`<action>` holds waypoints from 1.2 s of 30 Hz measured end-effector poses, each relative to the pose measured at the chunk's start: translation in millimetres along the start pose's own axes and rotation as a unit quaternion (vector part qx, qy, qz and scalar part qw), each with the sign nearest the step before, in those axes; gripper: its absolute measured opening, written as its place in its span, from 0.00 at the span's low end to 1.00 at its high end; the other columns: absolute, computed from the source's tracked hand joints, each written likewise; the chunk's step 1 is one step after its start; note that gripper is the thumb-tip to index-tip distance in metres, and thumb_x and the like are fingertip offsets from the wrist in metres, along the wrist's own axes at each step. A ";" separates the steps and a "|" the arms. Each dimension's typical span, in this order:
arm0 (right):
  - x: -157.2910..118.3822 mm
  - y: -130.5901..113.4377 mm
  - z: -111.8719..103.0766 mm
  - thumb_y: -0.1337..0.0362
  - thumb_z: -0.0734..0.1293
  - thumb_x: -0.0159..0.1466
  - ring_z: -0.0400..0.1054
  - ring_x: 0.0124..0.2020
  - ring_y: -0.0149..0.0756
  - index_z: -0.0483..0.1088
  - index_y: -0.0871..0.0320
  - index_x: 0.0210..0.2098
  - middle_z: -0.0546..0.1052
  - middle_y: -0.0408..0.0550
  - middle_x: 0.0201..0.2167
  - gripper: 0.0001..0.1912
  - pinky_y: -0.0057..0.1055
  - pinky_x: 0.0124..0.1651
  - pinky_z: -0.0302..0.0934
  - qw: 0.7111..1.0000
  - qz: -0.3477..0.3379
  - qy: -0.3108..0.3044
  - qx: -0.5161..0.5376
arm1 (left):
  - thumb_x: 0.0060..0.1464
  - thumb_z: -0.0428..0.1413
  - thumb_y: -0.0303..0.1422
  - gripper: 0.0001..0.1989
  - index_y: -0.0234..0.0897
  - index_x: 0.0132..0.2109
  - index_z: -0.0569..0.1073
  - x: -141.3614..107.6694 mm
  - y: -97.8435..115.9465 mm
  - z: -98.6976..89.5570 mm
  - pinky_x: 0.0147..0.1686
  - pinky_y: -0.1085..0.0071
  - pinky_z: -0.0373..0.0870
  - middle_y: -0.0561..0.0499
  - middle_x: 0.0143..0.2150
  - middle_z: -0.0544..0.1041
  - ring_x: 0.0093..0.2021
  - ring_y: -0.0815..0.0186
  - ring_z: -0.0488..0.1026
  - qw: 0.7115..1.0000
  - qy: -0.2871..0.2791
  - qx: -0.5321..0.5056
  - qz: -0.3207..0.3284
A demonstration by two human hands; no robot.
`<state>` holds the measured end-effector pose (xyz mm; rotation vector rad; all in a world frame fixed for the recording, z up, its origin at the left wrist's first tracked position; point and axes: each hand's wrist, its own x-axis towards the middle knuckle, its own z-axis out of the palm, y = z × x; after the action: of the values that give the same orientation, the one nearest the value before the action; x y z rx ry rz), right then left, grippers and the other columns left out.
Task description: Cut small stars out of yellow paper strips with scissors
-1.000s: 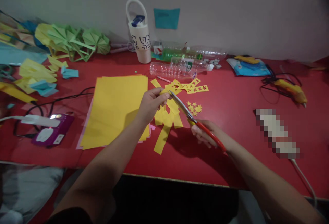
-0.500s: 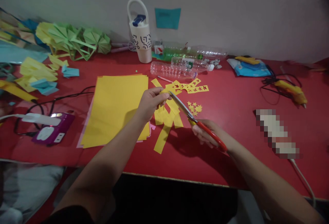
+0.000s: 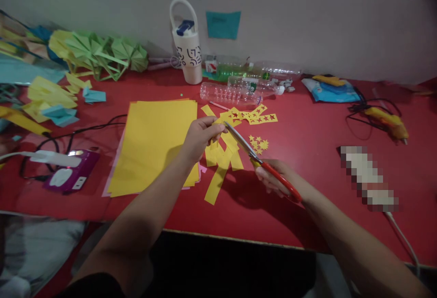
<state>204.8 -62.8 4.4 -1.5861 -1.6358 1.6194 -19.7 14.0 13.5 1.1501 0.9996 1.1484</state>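
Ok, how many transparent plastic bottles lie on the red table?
At least 4: a ribbed clear bottle in front, a white-capped clear bottle just behind it, a green-tinted bottle farther back, and a rear clear bottle at right. They overlap, so others may be hidden.

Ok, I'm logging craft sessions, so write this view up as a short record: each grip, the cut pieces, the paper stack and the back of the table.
Left grip: pinching yellow paper
Right grip: holding red-handled scissors, blade tips at that paper
Cut pieces: small yellow stars beside yellow strips, some with star-shaped holes
Paper stack: yellow on top, orange and pink edges showing
Back of table: white tumbler upright, plastic bottles lying down
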 end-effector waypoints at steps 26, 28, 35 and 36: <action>0.3 -2.9 -5.2 0.32 0.66 0.54 0.56 0.10 0.24 0.60 0.54 0.24 0.58 0.31 0.10 0.31 0.24 0.15 0.55 0.998 -0.011 -0.039 0.049 | 0.43 0.60 0.33 0.09 0.37 0.23 0.67 0.7 1.0 3.6 0.19 0.74 0.53 0.57 0.23 0.62 0.18 0.77 0.54 0.993 0.009 0.017 0.120; 0.3 -2.6 -4.4 0.32 0.66 0.54 0.55 0.10 0.23 0.60 0.54 0.24 0.58 0.31 0.09 0.31 0.25 0.15 0.55 0.998 -0.023 -0.036 0.046 | 0.44 0.60 0.33 0.10 0.38 0.23 0.66 -0.3 0.7 5.0 0.19 0.74 0.53 0.58 0.22 0.60 0.18 0.77 0.53 0.993 0.005 0.011 0.113; -0.6 -1.8 0.5 0.31 0.63 0.57 0.54 0.09 0.23 0.61 0.55 0.25 0.58 0.30 0.10 0.31 0.25 0.16 0.57 0.994 -0.070 -0.063 0.062 | 0.46 0.60 0.34 0.12 0.38 0.22 0.65 -4.8 -1.3 8.4 0.20 0.74 0.53 0.58 0.20 0.60 0.18 0.77 0.55 0.991 0.004 0.007 0.130; -0.5 -0.8 1.2 0.31 0.63 0.57 0.54 0.09 0.22 0.61 0.55 0.25 0.58 0.30 0.10 0.31 0.25 0.17 0.58 0.993 -0.076 -0.067 0.065 | 0.46 0.61 0.34 0.12 0.38 0.22 0.66 -5.4 -1.9 8.9 0.20 0.74 0.54 0.58 0.20 0.61 0.18 0.76 0.56 0.991 0.002 0.005 0.132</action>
<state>203.7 -63.6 5.0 -1.2816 -1.6356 1.7445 -11.5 7.3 13.0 1.3172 0.8746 1.3570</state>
